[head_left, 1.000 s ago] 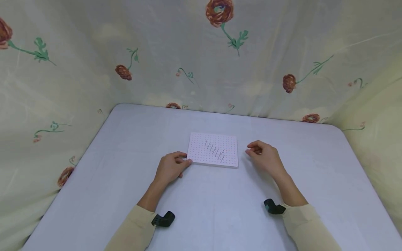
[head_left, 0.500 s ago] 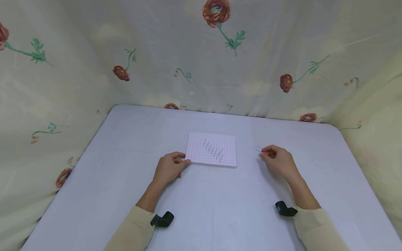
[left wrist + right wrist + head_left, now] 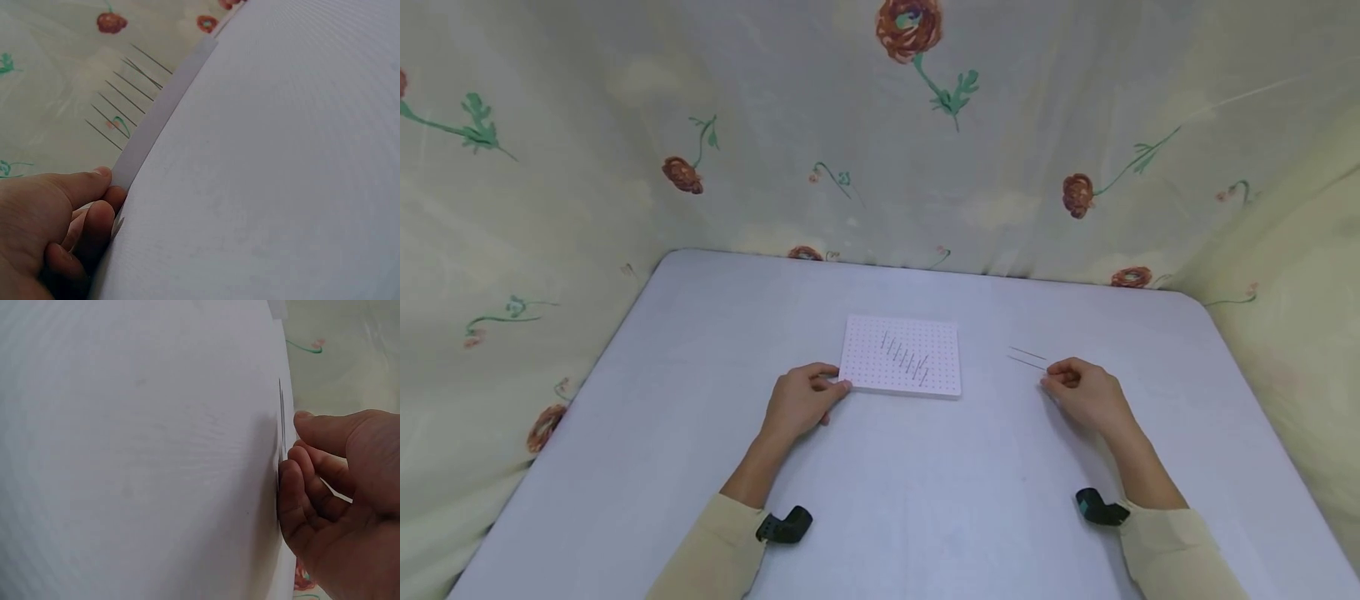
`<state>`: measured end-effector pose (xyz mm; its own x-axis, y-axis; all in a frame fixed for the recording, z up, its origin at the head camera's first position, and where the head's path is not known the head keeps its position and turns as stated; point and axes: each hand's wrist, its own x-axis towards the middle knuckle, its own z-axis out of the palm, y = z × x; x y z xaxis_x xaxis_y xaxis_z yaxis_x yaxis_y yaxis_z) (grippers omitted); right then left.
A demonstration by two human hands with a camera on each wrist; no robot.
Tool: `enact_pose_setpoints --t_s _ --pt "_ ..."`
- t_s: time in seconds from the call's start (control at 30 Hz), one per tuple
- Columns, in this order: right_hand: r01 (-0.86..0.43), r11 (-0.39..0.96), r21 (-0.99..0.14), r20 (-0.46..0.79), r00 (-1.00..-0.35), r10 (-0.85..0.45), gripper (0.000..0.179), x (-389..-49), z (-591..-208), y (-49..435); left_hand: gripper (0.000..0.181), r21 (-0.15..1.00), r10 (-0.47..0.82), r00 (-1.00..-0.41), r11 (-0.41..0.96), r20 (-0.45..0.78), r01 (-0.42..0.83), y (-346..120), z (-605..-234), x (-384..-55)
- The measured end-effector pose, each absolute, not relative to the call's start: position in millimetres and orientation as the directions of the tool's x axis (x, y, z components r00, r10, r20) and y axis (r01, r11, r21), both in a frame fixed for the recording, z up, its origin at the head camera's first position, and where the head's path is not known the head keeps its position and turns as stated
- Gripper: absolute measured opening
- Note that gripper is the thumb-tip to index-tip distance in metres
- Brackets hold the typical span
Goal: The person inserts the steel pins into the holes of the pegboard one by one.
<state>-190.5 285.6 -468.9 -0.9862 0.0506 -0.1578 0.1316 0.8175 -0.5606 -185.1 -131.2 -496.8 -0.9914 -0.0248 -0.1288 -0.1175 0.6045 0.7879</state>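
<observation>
A white perforated board [image 3: 865, 371] lies on the table, with a diagonal row of several thin dark pins [image 3: 134, 90] standing up from it. My left hand [image 3: 797, 404] pinches its near left corner, thumb [image 3: 87, 184] on top and fingertips at the edge below. Two more pins [image 3: 1028, 352] lie side by side on the table, right of the board. Close at their right ends is my right hand [image 3: 1088, 393], fingers loosely bent. In the right wrist view, a gap shows between thumb [image 3: 322, 431] and index finger, and the pins [image 3: 282, 412] lie beyond the fingertips.
A white cloth covers the table [image 3: 895, 483]. A flowered curtain [image 3: 850, 125] hangs along its back and sides. Each wrist wears a dark camera mount, the left one [image 3: 786, 525] and the right one [image 3: 1101, 507].
My right hand has moved rightward, away from the board, and the two pins on the table have come into sight beside its fingers. My left hand stays on the board's corner.
</observation>
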Motion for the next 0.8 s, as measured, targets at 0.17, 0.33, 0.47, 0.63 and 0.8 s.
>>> enact_pose_setpoints --t_s 0.17,0.33,0.47,0.63,0.8 --pt "0.141 0.807 -0.573 -0.172 -0.984 0.050 0.037 -191.2 -474.5 289.6 0.043 0.785 -0.027 -0.991 0.608 -0.129 -0.119 -130.3 -498.1 -185.5" --pt "0.162 0.806 -0.569 -0.168 -0.983 0.079 0.037 -190.9 -476.2 290.4 0.043 0.782 -0.025 -0.992 0.613 -0.120 -0.111 -129.9 -499.7 -186.1" --pt "0.181 0.806 -0.563 -0.169 -0.980 0.102 0.036 -188.8 -476.0 291.2 0.043 0.780 -0.026 -0.993 0.616 -0.114 -0.106 -129.2 -499.6 -185.8" --pt "0.189 0.807 -0.560 -0.172 -0.979 0.109 0.035 -188.3 -474.7 289.2 0.043 0.788 -0.025 -0.993 0.607 -0.112 -0.104 -129.4 -497.8 -185.4" --pt "0.193 0.813 -0.549 -0.165 -0.979 0.121 0.033 -189.5 -473.0 285.5 0.043 0.792 -0.026 -0.993 0.600 -0.116 -0.108 -129.6 -498.4 -185.3"
